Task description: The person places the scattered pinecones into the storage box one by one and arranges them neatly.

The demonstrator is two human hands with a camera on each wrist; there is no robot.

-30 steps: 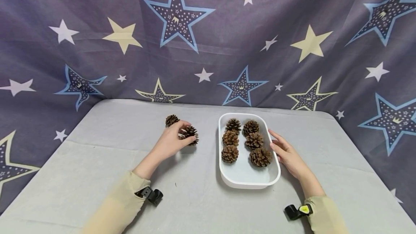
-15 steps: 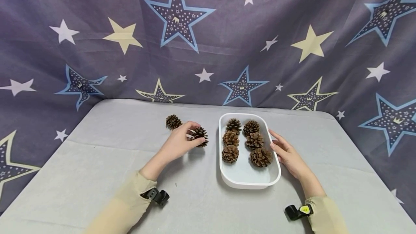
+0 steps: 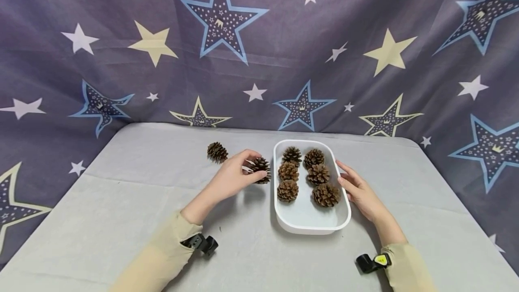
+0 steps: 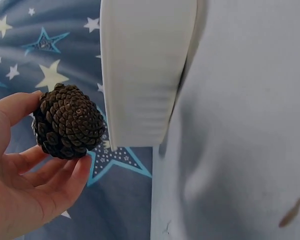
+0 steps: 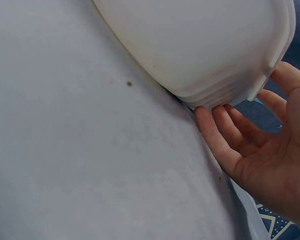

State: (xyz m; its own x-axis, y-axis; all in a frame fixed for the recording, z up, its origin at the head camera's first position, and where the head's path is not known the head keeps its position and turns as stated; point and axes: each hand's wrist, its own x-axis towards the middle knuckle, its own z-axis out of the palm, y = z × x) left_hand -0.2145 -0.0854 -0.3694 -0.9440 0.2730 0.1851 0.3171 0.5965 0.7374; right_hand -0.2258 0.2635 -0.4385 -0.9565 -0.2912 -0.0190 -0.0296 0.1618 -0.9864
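Thumb and fingers of my left hand (image 3: 229, 179) pinch a brown pine cone (image 3: 260, 170) just left of the white plastic tub (image 3: 311, 229). In the left wrist view the pine cone (image 4: 70, 122) hangs above the table, its scaly end facing the camera, beside the tub's outer wall (image 4: 142, 75). Two columns of pine cones (image 3: 318, 175) stand inside the tub, along its left and right sides. My right hand (image 3: 362, 197) rests at the tub's right side, its relaxed fingertips (image 5: 202, 114) against the outer wall and rim.
One more pine cone (image 3: 217, 152) lies on the grey cloth-covered table (image 3: 134, 184), behind my left hand. A dark curtain with stars (image 3: 259, 48) hangs right behind the table's far edge. Small brown bits (image 4: 292, 212) are scattered on the cloth.
My left hand has carried its pine cone rightward, from beside the loose pine cone to near the tub's left rim. The right hand and the tub have stayed put.
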